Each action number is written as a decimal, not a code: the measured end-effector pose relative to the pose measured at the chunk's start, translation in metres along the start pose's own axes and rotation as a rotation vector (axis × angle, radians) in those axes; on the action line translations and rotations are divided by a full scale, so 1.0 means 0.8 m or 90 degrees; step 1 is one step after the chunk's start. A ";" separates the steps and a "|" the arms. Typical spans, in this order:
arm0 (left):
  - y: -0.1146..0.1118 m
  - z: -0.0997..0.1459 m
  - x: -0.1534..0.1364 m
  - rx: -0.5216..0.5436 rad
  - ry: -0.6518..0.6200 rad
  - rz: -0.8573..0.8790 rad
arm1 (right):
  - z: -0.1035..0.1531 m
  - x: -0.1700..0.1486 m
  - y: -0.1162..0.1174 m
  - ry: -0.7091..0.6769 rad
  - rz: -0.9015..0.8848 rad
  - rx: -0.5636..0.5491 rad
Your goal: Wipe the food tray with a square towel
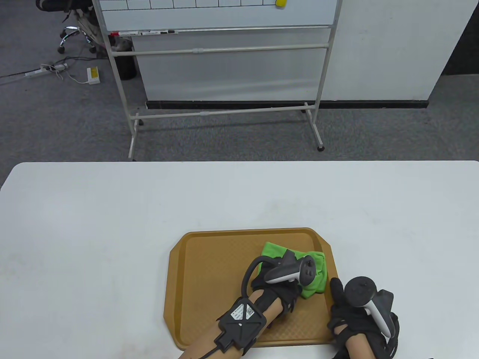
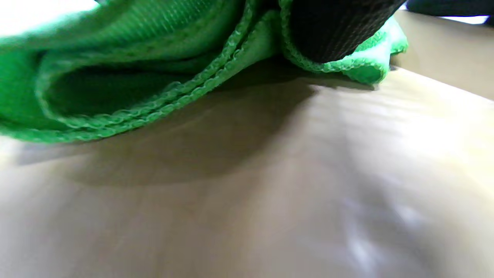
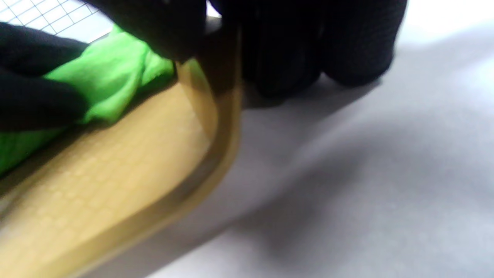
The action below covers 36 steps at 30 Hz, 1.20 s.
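Observation:
A brown food tray lies at the table's near edge. A bunched green towel lies on its right half. My left hand rests on the towel and presses it to the tray floor; the left wrist view shows the towel under a gloved finger on the tray floor. My right hand grips the tray's right rim, thumb inside and fingers outside on the table. The towel also shows in the right wrist view.
The white table spreads wide to the left, right and far side of the tray. A whiteboard stand is on the floor beyond the table's far edge.

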<state>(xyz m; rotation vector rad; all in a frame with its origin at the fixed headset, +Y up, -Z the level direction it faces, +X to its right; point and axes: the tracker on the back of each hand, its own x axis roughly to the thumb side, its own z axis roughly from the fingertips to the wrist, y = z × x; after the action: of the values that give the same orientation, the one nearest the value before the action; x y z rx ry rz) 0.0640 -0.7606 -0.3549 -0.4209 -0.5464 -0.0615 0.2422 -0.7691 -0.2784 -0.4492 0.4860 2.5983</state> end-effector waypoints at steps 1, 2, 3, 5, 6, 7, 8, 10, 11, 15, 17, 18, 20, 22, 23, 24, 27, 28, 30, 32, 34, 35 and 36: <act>-0.003 0.007 0.003 -0.004 -0.013 -0.001 | 0.000 0.000 0.001 0.000 0.003 -0.001; -0.006 0.016 0.008 -0.009 -0.027 -0.005 | 0.001 0.001 0.001 0.001 0.007 -0.004; -0.008 0.023 0.012 -0.012 -0.037 -0.009 | 0.001 0.001 0.001 0.002 0.007 -0.005; -0.014 0.037 0.023 -0.020 -0.060 -0.015 | 0.001 0.001 0.001 0.002 0.008 -0.005; -0.015 0.042 0.027 -0.020 -0.068 -0.016 | 0.001 0.001 0.001 0.001 0.008 -0.004; -0.018 0.049 0.033 -0.021 -0.079 -0.016 | 0.001 0.001 0.001 0.000 0.007 -0.004; -0.021 0.054 0.038 -0.020 -0.087 -0.022 | 0.001 0.000 0.001 0.000 0.006 -0.003; -0.026 0.062 0.043 -0.017 -0.094 -0.038 | 0.001 0.000 0.001 -0.002 0.005 -0.002; -0.028 0.067 0.043 -0.014 -0.094 -0.047 | 0.001 0.000 0.001 -0.002 0.005 -0.003; -0.032 0.081 0.029 -0.013 -0.090 -0.034 | 0.001 0.000 0.001 -0.002 0.008 -0.002; -0.034 0.090 0.017 -0.024 -0.084 -0.018 | 0.001 0.000 0.001 -0.002 0.009 -0.002; -0.035 0.095 0.009 -0.029 -0.079 -0.014 | 0.001 0.000 0.001 -0.002 0.009 -0.002; -0.037 0.107 -0.009 -0.039 -0.068 -0.011 | 0.001 0.000 0.001 -0.002 0.009 -0.002; -0.038 0.118 -0.026 -0.047 -0.056 -0.007 | 0.001 0.000 0.001 -0.002 0.009 0.000; -0.038 0.126 -0.038 -0.053 -0.046 -0.003 | 0.001 0.000 0.001 -0.002 0.009 0.001; -0.037 0.134 -0.051 -0.060 -0.029 0.002 | 0.001 0.000 0.001 -0.002 0.009 0.001; -0.034 0.155 -0.084 -0.099 0.016 -0.019 | 0.001 0.000 0.001 -0.001 0.009 0.001; -0.033 0.159 -0.092 -0.101 0.026 -0.030 | 0.001 0.000 0.001 0.000 0.010 0.001; -0.030 0.168 -0.109 -0.117 0.051 -0.052 | 0.001 0.000 0.001 0.000 0.010 0.001; -0.028 0.173 -0.123 -0.135 0.073 -0.069 | 0.001 0.000 0.001 0.001 0.009 0.002; -0.027 0.174 -0.131 -0.132 0.093 -0.081 | 0.001 0.000 0.001 0.001 0.009 0.001; -0.025 0.173 -0.133 -0.131 0.106 -0.089 | 0.002 0.000 0.001 0.001 0.009 0.001; -0.025 0.171 -0.135 -0.128 0.114 -0.093 | 0.002 0.000 0.001 0.002 0.009 0.001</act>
<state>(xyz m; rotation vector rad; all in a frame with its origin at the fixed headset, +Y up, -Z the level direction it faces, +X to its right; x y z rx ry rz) -0.0988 -0.7291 -0.2980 -0.5649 -0.3943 -0.2943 0.2412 -0.7695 -0.2771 -0.4504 0.4938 2.6110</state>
